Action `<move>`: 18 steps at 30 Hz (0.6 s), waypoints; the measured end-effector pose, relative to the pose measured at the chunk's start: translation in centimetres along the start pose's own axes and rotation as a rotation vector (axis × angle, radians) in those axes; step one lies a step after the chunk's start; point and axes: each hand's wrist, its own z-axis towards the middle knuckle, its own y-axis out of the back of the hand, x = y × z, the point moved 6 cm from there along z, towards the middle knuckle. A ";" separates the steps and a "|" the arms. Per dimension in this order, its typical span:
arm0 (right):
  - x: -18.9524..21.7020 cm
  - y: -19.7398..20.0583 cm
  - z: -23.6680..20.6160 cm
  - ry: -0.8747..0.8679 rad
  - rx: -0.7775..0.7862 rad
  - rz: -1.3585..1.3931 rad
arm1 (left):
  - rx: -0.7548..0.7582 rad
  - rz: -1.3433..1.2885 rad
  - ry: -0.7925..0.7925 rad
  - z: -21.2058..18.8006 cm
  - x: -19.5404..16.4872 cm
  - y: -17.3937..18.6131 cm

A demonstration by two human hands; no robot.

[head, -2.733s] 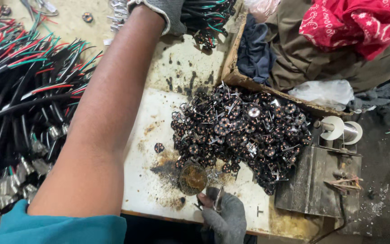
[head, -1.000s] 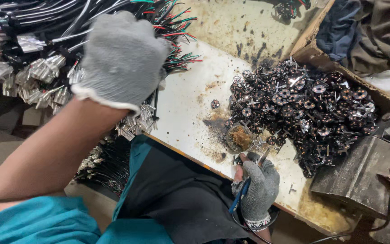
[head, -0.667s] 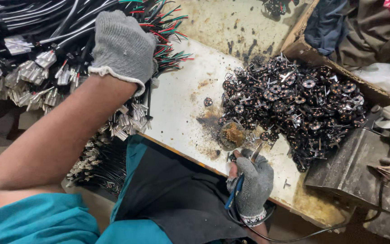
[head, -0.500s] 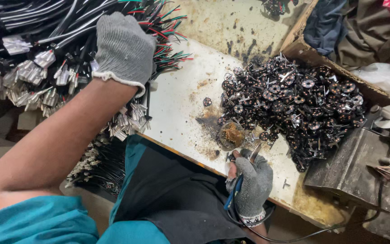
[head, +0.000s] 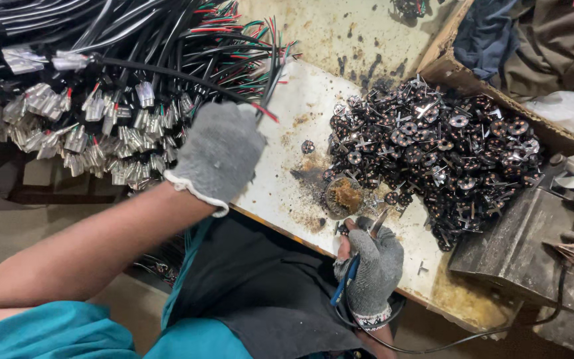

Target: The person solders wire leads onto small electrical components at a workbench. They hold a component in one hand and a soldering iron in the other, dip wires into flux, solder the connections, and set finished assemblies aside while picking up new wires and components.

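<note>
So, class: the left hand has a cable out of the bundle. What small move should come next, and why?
Probably bring the cable's bare end across to the tool in the right hand. The left hand grips it clear of the bundle, and the tool waits by the small dish.

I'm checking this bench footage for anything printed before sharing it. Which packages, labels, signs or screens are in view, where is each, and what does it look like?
Cardboard box: top right behind the heap of dark metal parts, brown, open, worn rim, holding dark folded cloth.
Plastic bag: right edge below the box, crumpled, whitish, translucent.
No labels, signs or screens show.
</note>
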 end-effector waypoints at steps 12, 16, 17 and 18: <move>-0.1 0.0 -0.3 0.056 -0.016 0.013 | 0.034 -0.267 -0.039 -1.7 -1.9 -0.4; -0.2 -0.1 -0.3 0.014 -0.016 0.015 | -0.123 -0.166 -0.077 -2.3 -0.4 4.0; -0.1 -0.1 -0.3 0.016 -0.019 0.018 | -0.255 -0.141 -0.054 -2.4 0.7 5.2; 0.0 0.0 -0.3 0.021 -0.016 0.022 | -0.337 -0.032 -0.028 -2.3 1.7 5.8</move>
